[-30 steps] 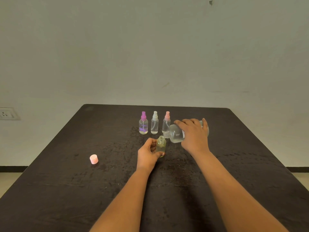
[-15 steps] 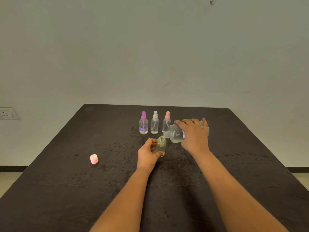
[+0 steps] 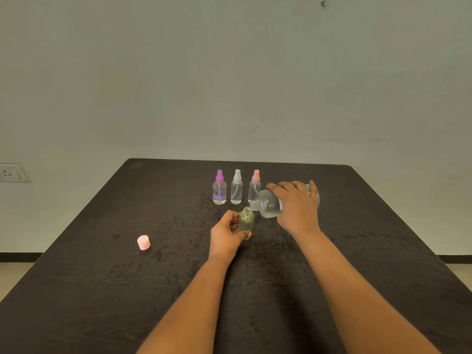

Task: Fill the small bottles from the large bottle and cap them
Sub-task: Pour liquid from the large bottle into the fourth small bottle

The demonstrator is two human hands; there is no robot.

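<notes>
The left hand grips the open small bottle upright. The right hand clasps the large bottle, tipped with its mouth just above that neck. A slow, steady tilt should avoid spilling.

No legible text anywhere. Label on large bottle mostly hidden under right hand, print too small to read. Purple marking on purple-capped spray bottle blurred, unreadable.
</notes>
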